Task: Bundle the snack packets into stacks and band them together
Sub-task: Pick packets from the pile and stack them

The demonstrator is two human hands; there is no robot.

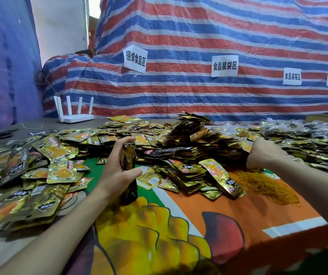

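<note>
Gold-foil snack packets, gathered into a stack [128, 156], stand on edge in the left hand [117, 173]. Its thumb and fingers clamp the faces, so the stack's long axis runs upright off the printed table cover [198, 225]. The right hand [264, 153] is well apart to the right, fingers curled downward at the far edge of a heap of orange rubber bands [266, 183]; I cannot tell whether it pinches a band. The bands lie nearer that hand, so it would likely carry one leftward to the stack. Loose packets [56, 169] lie heaped all round, flat, glossy and slippery-looking.
</note>
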